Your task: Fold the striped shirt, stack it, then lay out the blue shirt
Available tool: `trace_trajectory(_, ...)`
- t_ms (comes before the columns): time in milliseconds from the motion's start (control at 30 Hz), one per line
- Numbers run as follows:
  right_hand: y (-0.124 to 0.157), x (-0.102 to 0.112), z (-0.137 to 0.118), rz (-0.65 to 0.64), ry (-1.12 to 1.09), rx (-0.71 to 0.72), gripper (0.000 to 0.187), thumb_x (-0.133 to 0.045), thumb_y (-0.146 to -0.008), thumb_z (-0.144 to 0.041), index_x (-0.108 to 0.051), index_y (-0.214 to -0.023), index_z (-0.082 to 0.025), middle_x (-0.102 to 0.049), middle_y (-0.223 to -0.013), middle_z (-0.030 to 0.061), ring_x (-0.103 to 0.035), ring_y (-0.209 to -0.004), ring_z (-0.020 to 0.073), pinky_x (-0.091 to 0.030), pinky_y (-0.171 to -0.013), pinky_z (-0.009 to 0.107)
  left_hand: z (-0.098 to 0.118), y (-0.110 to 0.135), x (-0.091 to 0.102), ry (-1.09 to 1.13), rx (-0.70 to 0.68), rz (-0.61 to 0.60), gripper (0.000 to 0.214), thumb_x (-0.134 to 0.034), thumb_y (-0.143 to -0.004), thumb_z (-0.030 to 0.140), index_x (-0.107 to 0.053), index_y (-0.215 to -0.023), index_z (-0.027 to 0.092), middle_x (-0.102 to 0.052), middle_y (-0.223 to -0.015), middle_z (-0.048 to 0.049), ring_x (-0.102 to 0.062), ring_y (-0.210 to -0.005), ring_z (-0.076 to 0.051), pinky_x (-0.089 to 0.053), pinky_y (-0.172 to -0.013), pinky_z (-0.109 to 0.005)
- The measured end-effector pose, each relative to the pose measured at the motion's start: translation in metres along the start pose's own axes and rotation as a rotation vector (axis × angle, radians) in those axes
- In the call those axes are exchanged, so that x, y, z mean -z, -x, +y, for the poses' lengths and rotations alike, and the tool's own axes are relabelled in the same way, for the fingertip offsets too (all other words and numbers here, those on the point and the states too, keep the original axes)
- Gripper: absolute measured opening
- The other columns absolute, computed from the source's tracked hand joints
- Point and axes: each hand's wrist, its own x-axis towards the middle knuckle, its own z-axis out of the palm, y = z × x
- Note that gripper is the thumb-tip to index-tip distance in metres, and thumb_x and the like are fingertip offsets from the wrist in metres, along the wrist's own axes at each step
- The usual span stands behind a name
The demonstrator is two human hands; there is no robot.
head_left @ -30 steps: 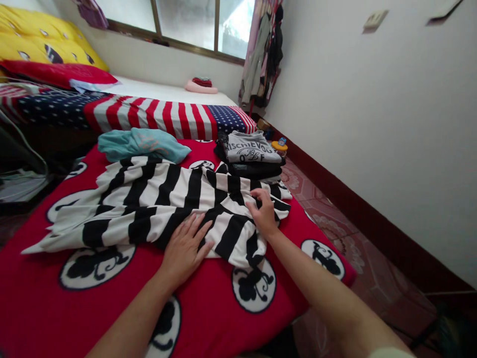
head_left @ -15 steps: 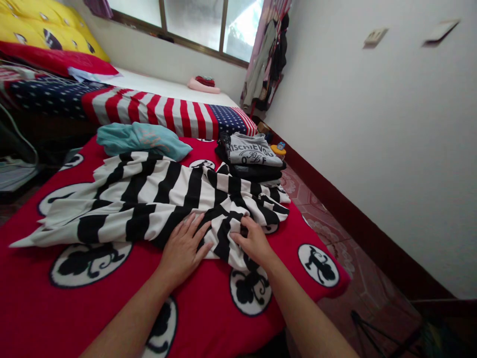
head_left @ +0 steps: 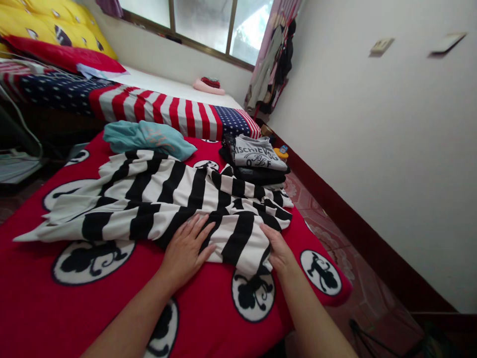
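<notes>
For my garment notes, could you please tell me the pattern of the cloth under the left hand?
Black and white stripes on the cloth, clearest in the head view.

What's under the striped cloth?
The red blanket shows along the near edge of the striped cloth, which partly covers round patches. Anything beneath its middle is hidden.

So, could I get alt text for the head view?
A person's left hand and right hand touch a black-and-white striped garment on a red blanket. Beyond lie a teal garment and a stack of folded clothes.

Free room above near blanket [head_left: 208, 308], teal garment [head_left: 149, 138] beyond, clothes stack [head_left: 261, 173] blocking far right
</notes>
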Motion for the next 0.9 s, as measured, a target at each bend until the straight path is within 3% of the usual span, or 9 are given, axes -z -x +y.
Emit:
trace_trajectory(67, 0.013, 0.005, 0.001, -0.128, 0.189, 0.007, 0.044, -0.084, -0.060, -0.043, -0.070, -0.093, -0.018, -0.075, -0.090, 0.0074, -0.071, -0.087, 0.0254, -0.056, -0.082, 0.038, 0.000, 0.000, 0.000, 0.014, 0.009, 0.001, 0.051, -0.051, -0.091, 0.044, -0.051, -0.137, 0.024, -0.041, -0.151, -0.0071, -0.034, -0.140, -0.029, -0.033, -0.113, -0.048)
trace_trajectory(167, 0.036, 0.007, 0.001, -0.347, 0.515, 0.080, 0.054, -0.087, -0.057, -0.034, -0.069, -0.105, -0.019, -0.074, -0.100, 0.0062, -0.068, -0.097, 0.0270, -0.053, -0.088, 0.039, 0.001, -0.001, 0.000, 0.014, 0.018, -0.013, 0.049, -0.052, -0.090, 0.043, -0.052, -0.136, 0.023, -0.040, -0.151, -0.0077, -0.034, -0.141, -0.029, -0.033, -0.112, -0.048)
trace_trajectory(233, 0.045, 0.008, -0.005, -0.381, 0.624, 0.143, 0.051, -0.085, -0.061, -0.030, -0.068, -0.108, -0.020, -0.073, -0.104, 0.0047, -0.066, -0.101, 0.0260, -0.051, -0.090, 0.037, 0.001, -0.001, 0.000, 0.011, 0.019, -0.020, 0.049, -0.052, -0.091, 0.043, -0.052, -0.136, 0.023, -0.039, -0.152, -0.0078, -0.034, -0.141, -0.029, -0.033, -0.112, -0.048)
trace_trajectory(333, 0.048, 0.017, -0.018, -0.274, 0.641, 0.223, 0.036, -0.078, -0.070, -0.034, -0.067, -0.101, -0.020, -0.072, -0.098, 0.0040, -0.066, -0.095, 0.0233, -0.052, -0.082, 0.033, 0.001, 0.000, 0.001, 0.025, 0.012, -0.018, 0.051, -0.053, -0.090, 0.044, -0.051, -0.137, 0.024, -0.039, -0.152, -0.0074, -0.033, -0.141, -0.029, -0.032, -0.113, -0.048)
trace_trajectory(467, 0.046, 0.039, -0.021, -0.191, 0.670, 0.158, 0.030, -0.071, -0.074, -0.048, -0.065, -0.087, -0.021, -0.067, -0.069, -0.0005, -0.062, -0.061, 0.0169, -0.046, -0.054, 0.025, 0.000, 0.002, 0.002, 0.051, 0.002, -0.016, 0.054, -0.053, -0.090, 0.046, -0.049, -0.139, 0.025, -0.039, -0.152, -0.0069, -0.032, -0.142, -0.028, -0.032, -0.113, -0.047)
trace_trajectory(533, 0.047, 0.050, -0.016, -0.202, 0.811, 0.112, 0.029, -0.072, -0.071, -0.048, -0.065, -0.077, -0.020, -0.062, -0.057, -0.0022, -0.055, -0.050, 0.0145, -0.039, -0.046, 0.023, 0.000, 0.002, 0.003, 0.062, 0.001, -0.020, 0.051, -0.054, -0.090, 0.045, -0.051, -0.137, 0.026, -0.039, -0.152, -0.0069, -0.032, -0.142, -0.028, -0.031, -0.113, -0.047)
trace_trajectory(633, 0.045, 0.060, -0.017, -0.228, 1.060, 0.120, 0.028, -0.074, -0.067, -0.043, -0.063, -0.061, -0.019, -0.058, -0.052, -0.0021, -0.052, -0.049, 0.0133, -0.036, -0.046, 0.023, 0.002, 0.002, 0.004, 0.080, -0.002, -0.029, 0.046, -0.054, -0.090, 0.043, -0.055, -0.134, 0.028, -0.040, -0.152, -0.0063, -0.032, -0.141, -0.029, -0.032, -0.113, -0.048)
trace_trajectory(733, 0.031, 0.051, -0.029, -0.110, 1.118, 0.259, 0.033, -0.068, -0.073, -0.048, -0.061, -0.059, -0.018, -0.057, -0.052, -0.0015, -0.051, -0.050, 0.0127, -0.035, -0.047, 0.023, 0.003, 0.001, 0.005, 0.092, 0.004, -0.020, 0.041, -0.054, -0.090, 0.041, -0.059, -0.130, 0.031, -0.041, -0.151, -0.0053, -0.032, -0.141, -0.030, -0.032, -0.112, -0.050)
trace_trajectory(900, -0.015, 0.010, -0.036, 0.063, 1.002, 0.439, 0.039, -0.051, -0.082, -0.056, -0.065, -0.077, -0.019, -0.069, -0.070, 0.0036, -0.059, -0.056, 0.0142, -0.042, -0.052, 0.024, 0.003, 0.002, 0.006, 0.111, -0.015, -0.015, 0.037, -0.055, -0.090, 0.039, -0.061, -0.126, 0.033, -0.044, -0.149, -0.0049, -0.034, -0.140, -0.030, -0.033, -0.111, -0.052)
